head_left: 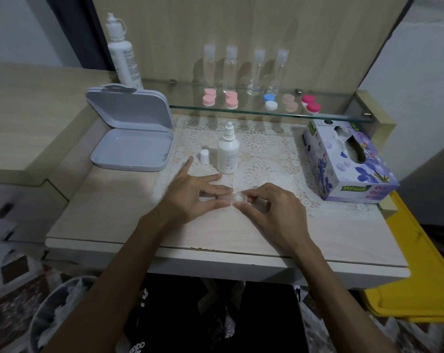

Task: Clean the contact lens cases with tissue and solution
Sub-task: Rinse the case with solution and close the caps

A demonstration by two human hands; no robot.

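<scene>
Contact lens case (pixel 234 198), clear and nearly lost against the lace mat (pixel 261 159), sits on the table (pixel 108 212) right between my two hands. My left hand (pixel 190 194) steadies its left end, thumb and middle fingers pinching that end while the forefinger sticks out free. My right hand (pixel 269 203) pinches the right well between thumb and forefinger; whether a cap is still on it I cannot tell, the plastic is too transparent.

I judge it featherlight, stiff, and slick, worse once wet, so it would skate on the mat if I only pressed down. Best hold is by the rims of the two wells, pinched from the sides, leaving the cups open for wiping. It should not break easily, though a cap could pop off and roll.

Just beyond my left fingers stands the small solution bottle (pixel 228 151), uncapped, with its white cap (pixel 204 156) upright beside it. To the right lies the tissue box (pixel 348 161), a torn opening on top, within reach of my right hand. Off to the left is an open grey box (pixel 131 133), lid raised.

Farther back, on the glass shelf (pixel 343 114), wait more cases in pink, blue-and-white, beige and magenta, then four clear bottles (pixel 243 70), and a tall white bottle (pixel 122 59) at the far left.
</scene>
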